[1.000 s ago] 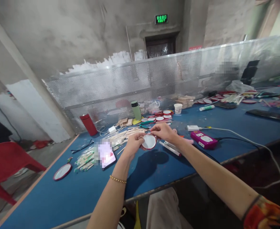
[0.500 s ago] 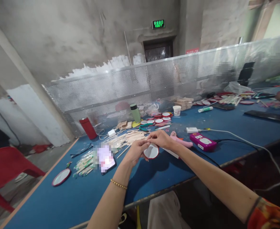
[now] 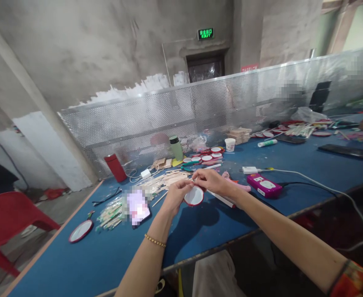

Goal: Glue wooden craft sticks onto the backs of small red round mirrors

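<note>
A small round mirror with a red rim is held between both hands above the blue table. My left hand grips its left edge, fingers curled round the rim. My right hand pinches the top edge of the same mirror, fingertips pressed together. A pile of wooden sticks lies just behind the hands. A pink glue gun rests to the right of my right hand.
A phone lies left of the hands, and another red-rimmed mirror nearer the left edge. Several round mirrors, a green bottle, a red flask and a pink power strip with cables stand further back. A perforated metal screen bounds the table.
The hands and mirror have stayed together, shifting slightly lower and nearer in view as the head moved. The grip on the mirror is unchanged.
</note>
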A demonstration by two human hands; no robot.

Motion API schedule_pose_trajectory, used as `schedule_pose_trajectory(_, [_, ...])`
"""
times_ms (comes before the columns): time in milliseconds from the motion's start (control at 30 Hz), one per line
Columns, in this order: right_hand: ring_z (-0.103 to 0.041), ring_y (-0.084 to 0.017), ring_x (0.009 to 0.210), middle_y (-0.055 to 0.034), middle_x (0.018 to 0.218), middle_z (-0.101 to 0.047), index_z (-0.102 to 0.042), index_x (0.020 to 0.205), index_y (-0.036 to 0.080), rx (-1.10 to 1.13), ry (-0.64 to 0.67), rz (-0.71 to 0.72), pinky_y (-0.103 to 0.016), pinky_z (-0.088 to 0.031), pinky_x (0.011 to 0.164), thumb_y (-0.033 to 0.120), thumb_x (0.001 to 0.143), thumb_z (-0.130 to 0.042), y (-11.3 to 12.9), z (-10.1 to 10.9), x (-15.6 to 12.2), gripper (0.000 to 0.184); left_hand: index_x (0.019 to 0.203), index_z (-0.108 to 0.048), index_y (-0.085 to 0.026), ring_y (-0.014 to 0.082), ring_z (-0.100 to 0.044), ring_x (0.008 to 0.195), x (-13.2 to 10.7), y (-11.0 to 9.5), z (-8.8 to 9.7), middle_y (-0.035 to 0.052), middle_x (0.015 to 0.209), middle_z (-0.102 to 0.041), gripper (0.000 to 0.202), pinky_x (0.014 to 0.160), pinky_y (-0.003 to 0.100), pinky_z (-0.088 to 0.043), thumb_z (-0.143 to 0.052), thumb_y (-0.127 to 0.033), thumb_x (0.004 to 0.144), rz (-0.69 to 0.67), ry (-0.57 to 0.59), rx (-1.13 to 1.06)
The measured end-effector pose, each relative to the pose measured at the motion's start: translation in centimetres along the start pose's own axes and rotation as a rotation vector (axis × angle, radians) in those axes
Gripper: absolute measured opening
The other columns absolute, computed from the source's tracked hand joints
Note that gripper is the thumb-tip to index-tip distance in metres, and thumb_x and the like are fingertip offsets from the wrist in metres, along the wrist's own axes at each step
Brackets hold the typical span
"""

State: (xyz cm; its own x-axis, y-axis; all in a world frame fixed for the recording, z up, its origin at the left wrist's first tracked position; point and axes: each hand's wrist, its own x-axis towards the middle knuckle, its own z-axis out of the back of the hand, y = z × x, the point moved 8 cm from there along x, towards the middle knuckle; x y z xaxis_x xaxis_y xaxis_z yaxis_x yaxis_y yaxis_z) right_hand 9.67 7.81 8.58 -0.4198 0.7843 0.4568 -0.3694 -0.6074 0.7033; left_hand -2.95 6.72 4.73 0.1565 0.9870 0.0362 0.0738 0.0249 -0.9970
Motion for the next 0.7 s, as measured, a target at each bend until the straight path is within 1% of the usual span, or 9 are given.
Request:
schedule_pose_trajectory(67, [-0.053, -0.012, 0.047, 0.0053, 0.051, -0.057, -0.065, 0.091, 0.015, -0.039, -0.004, 0.013, -0.022, -0.037, 0.052, 0.02, 0.083, -0.057, 0.1, 0.0, -0.1, 0.013, 0.075, -0.071, -0.012, 0.0119, -0.058, 0.055, 0.0, -0.1, 0.0, 0.0027, 0.064, -0.068, 0.044, 0.055, 0.022, -0.039, -0.088, -0.043, 0.048, -0.007, -0.016, 0.02])
schedule_pose_trajectory(133, [-0.054, -0.012, 0.049, 0.0038, 0.054, -0.059, -0.069, 0.093, 0.015, -0.052, 0.028, 0.033, -0.022, -0.037, 0.054, 0.019, 0.083, -0.056, 0.2, -0.2, -0.1, 0.017, 0.073, -0.069, -0.013, 0.0113, -0.056, 0.054, 0.0, -0.3, 0.2, 0.0013, 0.061, -0.066, 0.042, 0.054, 0.022, -0.038, -0.087, -0.043, 0.049, -0.029, -0.039, 0.04])
schedule_pose_trajectory(233, [-0.056, -0.012, 0.054, 0.0008, 0.062, -0.065, -0.074, 0.087, 0.016, -0.082, 0.114, 0.064, -0.022, -0.039, 0.055, 0.014, 0.082, -0.055, 0.2, -0.7, -0.4, 0.019, 0.074, -0.068, -0.014, 0.0098, -0.053, 0.052, -0.1, -0.9, 0.7, -0.0009, 0.059, -0.064, 0.035, 0.051, 0.021, -0.034, -0.083, -0.039, 0.054, -0.062, -0.08, 0.088])
schedule_pose_trajectory(267, [-0.056, -0.012, 0.054, 0.0003, 0.063, -0.066, -0.074, 0.084, 0.016, -0.105, 0.118, 0.065, -0.021, -0.039, 0.056, 0.012, 0.081, -0.055, 0.1, -0.7, -0.4, 0.02, 0.075, -0.068, -0.014, 0.0093, -0.052, 0.051, -0.1, -1.0, 0.9, -0.0015, 0.059, -0.063, 0.033, 0.051, 0.02, -0.033, -0.081, -0.038, 0.055, -0.068, -0.092, 0.104])
schedule_pose_trajectory(333, [-0.056, -0.012, 0.054, 0.0001, 0.062, -0.065, -0.074, 0.081, 0.015, -0.176, 0.062, 0.062, -0.022, -0.039, 0.057, 0.009, 0.081, -0.055, -0.2, -0.1, -0.4, 0.02, 0.073, -0.068, -0.014, 0.0084, -0.05, 0.051, -0.2, -1.2, 0.9, -0.0021, 0.059, -0.062, 0.03, 0.051, 0.02, -0.033, -0.08, -0.036, 0.056, -0.069, -0.091, 0.131])
schedule_pose_trajectory(400, [-0.057, -0.012, 0.057, -0.0005, 0.062, -0.066, -0.074, 0.081, 0.015, -0.268, -0.034, 0.09, -0.022, -0.04, 0.06, 0.009, 0.083, -0.056, -0.1, 0.6, -0.3, 0.019, 0.072, -0.068, -0.014, 0.0081, -0.05, 0.052, -0.3, -1.2, 0.7, -0.0019, 0.06, -0.062, 0.029, 0.052, 0.02, -0.033, -0.08, -0.035, 0.056, -0.049, -0.062, 0.14])
schedule_pose_trajectory(500, [-0.061, -0.014, 0.068, -0.0037, 0.072, -0.07, -0.073, 0.085, 0.016, -0.379, -0.107, 0.212, -0.023, -0.042, 0.066, 0.01, 0.086, -0.059, 0.7, 0.7, -0.3, 0.016, 0.079, -0.07, -0.012, 0.0088, -0.052, 0.052, -0.4, -0.4, 0.0, -0.0009, 0.061, -0.063, 0.037, 0.052, 0.02, -0.034, -0.083, -0.035, 0.054, 0.022, -0.009, 0.129])
schedule_pose_trajectory(600, [-0.062, -0.016, 0.076, -0.0074, 0.082, -0.07, -0.07, 0.087, 0.014, -0.518, -0.046, 0.301, -0.025, -0.043, 0.069, 0.008, 0.088, -0.057, 1.5, -0.5, -0.6, 0.014, 0.084, -0.071, -0.011, 0.0096, -0.054, 0.052, -0.5, 0.3, -0.6, 0.0004, 0.062, -0.064, 0.045, 0.05, 0.021, -0.034, -0.086, -0.04, 0.053, 0.085, 0.047, 0.084])
schedule_pose_trajectory(700, [-0.06, -0.017, 0.078, -0.0087, 0.084, -0.068, -0.067, 0.087, 0.013, -0.655, 0.056, 0.332, -0.025, -0.043, 0.069, 0.007, 0.091, -0.054, 1.7, -1.7, -1.1, 0.014, 0.078, -0.07, -0.011, 0.0093, -0.052, 0.049, -0.6, 0.6, -0.8, 0.0008, 0.059, -0.063, 0.047, 0.047, 0.021, -0.033, -0.086, -0.047, 0.051, 0.112, 0.067, 0.056])
